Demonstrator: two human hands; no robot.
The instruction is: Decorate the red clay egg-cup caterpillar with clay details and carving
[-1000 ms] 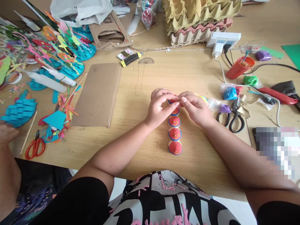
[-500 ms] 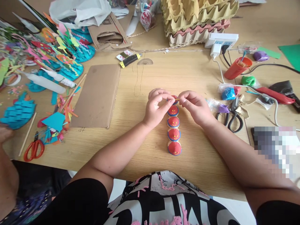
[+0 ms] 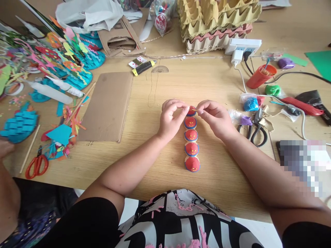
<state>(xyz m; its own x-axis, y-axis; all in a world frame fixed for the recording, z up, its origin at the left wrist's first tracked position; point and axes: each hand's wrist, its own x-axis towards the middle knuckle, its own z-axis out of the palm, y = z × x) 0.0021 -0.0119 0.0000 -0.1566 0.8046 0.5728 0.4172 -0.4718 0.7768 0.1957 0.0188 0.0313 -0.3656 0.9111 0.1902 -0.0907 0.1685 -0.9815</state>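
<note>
A row of several egg-carton cups (image 3: 191, 134) lies on the table in front of me, covered in red clay with blue rims; most show yellow smiling faces. At the far end, my right hand (image 3: 216, 117) pinches a thin yellow clay strand (image 3: 193, 110) over the farthest red cup (image 3: 191, 112). Opposite it, my left hand (image 3: 172, 115) has thumb and index finger pressed together beside the same cup, near the strand's free end. Whether those left fingertips hold a bit of clay cannot be made out. Both hands partly hide the farthest cup.
Left are a cardboard sheet (image 3: 106, 106), paper scraps, orange-handled scissors (image 3: 37, 165) and glue bottles (image 3: 49, 91). Another person's arm (image 3: 7, 193) is at the left edge. Right are pliers (image 3: 257, 127), bagged clay (image 3: 250, 104), a red cup (image 3: 261, 76) and a power strip (image 3: 243, 46). Egg trays (image 3: 219, 20) stand behind.
My left fingertips have drawn slightly left, and a small gap now shows between them and the yellow strand. My right hand keeps its pinch almost in place.
</note>
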